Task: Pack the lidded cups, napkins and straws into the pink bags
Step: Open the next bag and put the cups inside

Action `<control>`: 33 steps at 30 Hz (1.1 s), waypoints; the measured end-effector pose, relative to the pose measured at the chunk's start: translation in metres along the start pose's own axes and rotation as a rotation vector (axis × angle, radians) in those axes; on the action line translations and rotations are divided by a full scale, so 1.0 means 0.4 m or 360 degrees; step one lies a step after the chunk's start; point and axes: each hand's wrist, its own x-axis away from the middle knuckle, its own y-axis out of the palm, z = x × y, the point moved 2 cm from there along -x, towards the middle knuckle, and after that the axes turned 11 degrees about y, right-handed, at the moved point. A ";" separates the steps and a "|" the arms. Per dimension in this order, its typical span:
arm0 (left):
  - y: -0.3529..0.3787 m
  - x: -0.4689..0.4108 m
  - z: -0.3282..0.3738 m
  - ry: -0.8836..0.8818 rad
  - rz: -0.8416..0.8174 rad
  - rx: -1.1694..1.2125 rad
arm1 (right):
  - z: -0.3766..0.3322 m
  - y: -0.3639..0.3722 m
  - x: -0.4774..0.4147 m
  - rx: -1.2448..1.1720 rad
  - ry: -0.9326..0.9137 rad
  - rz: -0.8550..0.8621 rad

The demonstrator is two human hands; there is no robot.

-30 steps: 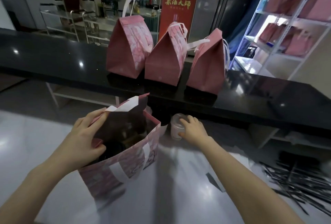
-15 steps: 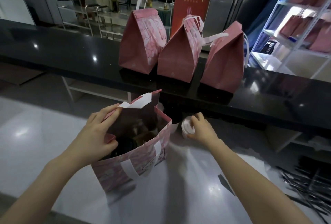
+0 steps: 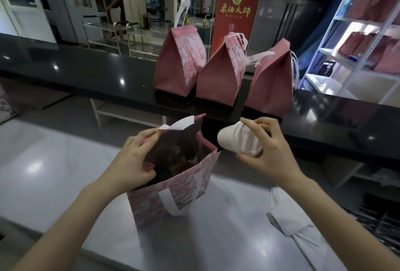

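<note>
Steel worktop point(image 3: 54, 173) nearest; white napkins point(image 3: 287, 225) lie flat twd its right side; dark straws point(image 3: 381, 216) heaped at the right edge, blurred. Open pink bag point(image 3: 173, 201) stands upright at worktop centre, 1 white handle hanging down its near face; dark contents inside, can't tell what. L hand point(image 3: 132, 162) grips the bag's left rim, thumb & fingers curled over it, index tip up by the 2nd handle at the far rim; mouth held wide. R hand point(image 3: 270, 158) is curled round the cup point(image 3: 238, 140) at its wider end; cup is in the air, tipped on its side, base pointing left, just right of the bag's mouth, not touching it. Beyond, black counter point(image 3: 86, 69) carries 3 closed pink bags point(image 3: 218, 78) in a row by its near edge, tops folded. Red banner point(image 3: 236, 15) behind; white shelf point(image 3: 324, 49) far right w/ more pink bags.
</note>
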 end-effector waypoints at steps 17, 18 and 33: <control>0.000 0.070 0.054 0.0086 -0.0063 -0.0124 | -0.222 0.156 0.027 0.0462 -0.0394 -0.0741; 0.001 0.071 0.056 0.0090 -0.0057 -0.0125 | -0.224 0.168 0.023 0.0504 -0.0399 -0.0764; -0.025 0.109 0.044 0.0146 -0.0050 -0.0084 | -0.162 0.316 0.055 0.0673 -0.0383 -0.0779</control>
